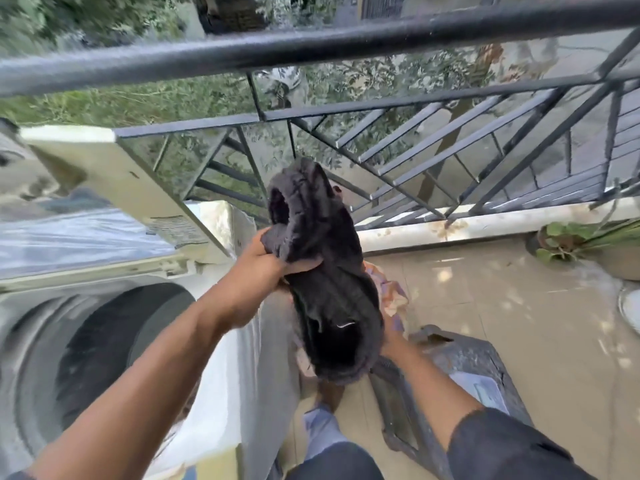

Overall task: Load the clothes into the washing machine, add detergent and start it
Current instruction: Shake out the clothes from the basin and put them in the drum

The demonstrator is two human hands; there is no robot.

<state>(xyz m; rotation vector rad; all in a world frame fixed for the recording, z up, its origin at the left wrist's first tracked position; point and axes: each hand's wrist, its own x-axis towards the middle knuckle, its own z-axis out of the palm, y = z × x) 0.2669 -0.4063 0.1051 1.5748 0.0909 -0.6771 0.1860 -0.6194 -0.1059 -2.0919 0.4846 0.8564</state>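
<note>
Gripping the dark garment in our left hand, we see the drum lower left; right hand's grasp unclear.

Balcony: black metal railing 12 o'clock, trees beyond; beige tiled floor w/ dappled sun; potted plant 3 o'clock.
</note>
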